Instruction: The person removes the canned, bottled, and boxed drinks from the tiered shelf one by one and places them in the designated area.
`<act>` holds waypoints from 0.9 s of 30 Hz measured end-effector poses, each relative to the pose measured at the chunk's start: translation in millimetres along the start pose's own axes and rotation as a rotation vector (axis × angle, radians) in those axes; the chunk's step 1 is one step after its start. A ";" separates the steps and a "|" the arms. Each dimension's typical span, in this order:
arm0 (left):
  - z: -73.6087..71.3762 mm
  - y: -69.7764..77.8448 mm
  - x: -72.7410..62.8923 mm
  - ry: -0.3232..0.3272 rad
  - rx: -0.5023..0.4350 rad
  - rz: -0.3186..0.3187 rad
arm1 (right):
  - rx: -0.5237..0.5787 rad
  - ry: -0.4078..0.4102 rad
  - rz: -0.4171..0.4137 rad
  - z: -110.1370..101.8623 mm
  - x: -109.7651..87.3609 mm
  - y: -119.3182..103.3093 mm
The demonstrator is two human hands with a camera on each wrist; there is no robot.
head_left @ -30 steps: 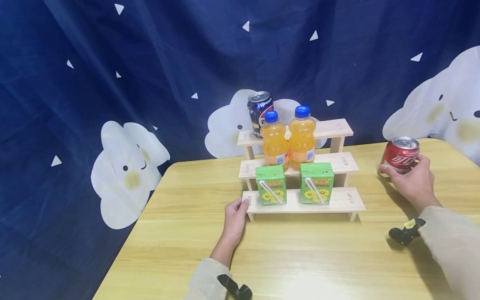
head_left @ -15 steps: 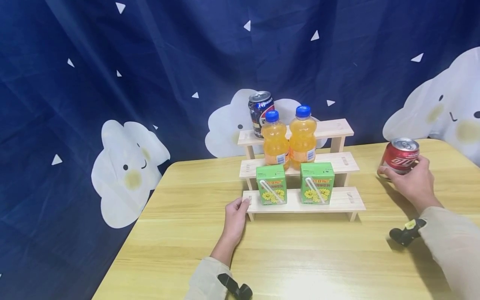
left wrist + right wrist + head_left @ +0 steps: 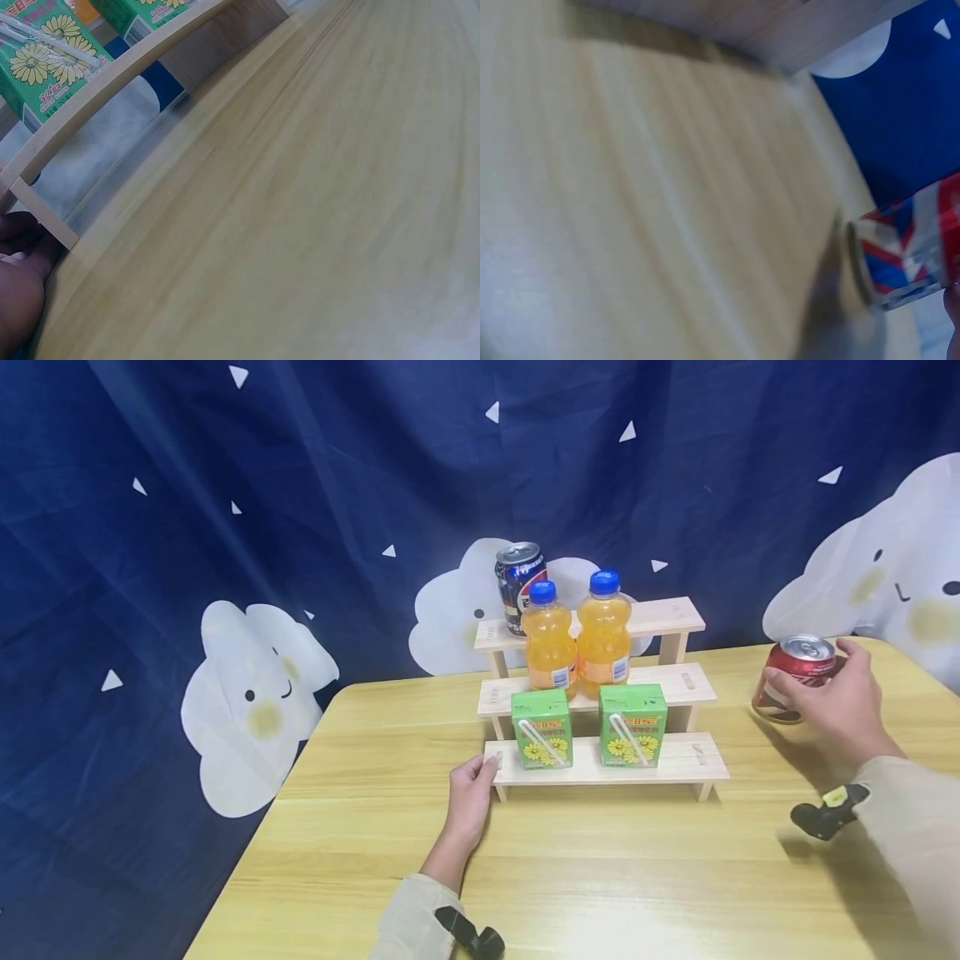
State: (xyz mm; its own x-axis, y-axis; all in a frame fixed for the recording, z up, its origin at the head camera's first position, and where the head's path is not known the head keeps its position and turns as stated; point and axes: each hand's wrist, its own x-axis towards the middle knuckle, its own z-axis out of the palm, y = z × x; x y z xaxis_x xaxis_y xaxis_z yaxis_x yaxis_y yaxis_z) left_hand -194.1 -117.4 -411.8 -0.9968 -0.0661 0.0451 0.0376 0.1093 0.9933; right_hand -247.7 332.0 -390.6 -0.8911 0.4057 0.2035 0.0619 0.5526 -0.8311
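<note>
My right hand [image 3: 843,708] holds a red cola can [image 3: 798,677] at the right of the table, thumb on its near side and fingers round the far right side. In the right wrist view the lower part of the cola can [image 3: 907,247] shows close to the tabletop; I cannot tell whether it touches. My left hand [image 3: 471,797] grips the left end of the lowest step of a three-step wooden display rack [image 3: 585,774]. Two green drink cartons [image 3: 542,731] stand on that step, two orange drink bottles [image 3: 604,635] on the middle one, a dark cola can [image 3: 519,589] on top.
The rack stands on a light wood table [image 3: 360,827]. Behind the table's far edge hangs a dark blue curtain [image 3: 360,460] with white clouds and triangles. Black camera mounts [image 3: 828,812] sit on both wrists.
My right hand has shifted slightly on the red cola can, its fingers now higher near the rim. The can appears a little turned and slightly lower. My left hand and the rack stay put.
</note>
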 end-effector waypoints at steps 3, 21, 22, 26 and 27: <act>-0.2 -0.4 0.2 -0.001 0.000 -0.002 | -0.014 0.008 -0.025 -5.9 2.8 -10.5; -0.2 1.7 0.3 0.001 -0.010 -0.001 | 0.025 -0.029 -0.058 -13.3 20.4 -83.9; -0.2 1.4 0.2 -0.001 -0.010 -0.002 | 0.028 -0.034 -0.063 -11.7 20.6 -88.1; -0.2 0.7 -0.6 -0.001 -0.009 -0.003 | 0.032 -0.047 -0.098 -3.6 20.9 -106.7; -0.1 0.7 -0.7 -0.002 -0.010 -0.003 | 0.033 -0.052 -0.111 -1.4 20.9 -111.6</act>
State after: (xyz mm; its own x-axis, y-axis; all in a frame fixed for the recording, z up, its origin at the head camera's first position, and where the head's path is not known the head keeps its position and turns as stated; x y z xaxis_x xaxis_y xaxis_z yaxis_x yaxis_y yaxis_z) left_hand -193.4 -117.4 -411.1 -0.9970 -0.0648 0.0419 0.0354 0.0989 0.9945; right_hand -272.6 279.8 -292.9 -0.9137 0.3048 0.2687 -0.0524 0.5673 -0.8218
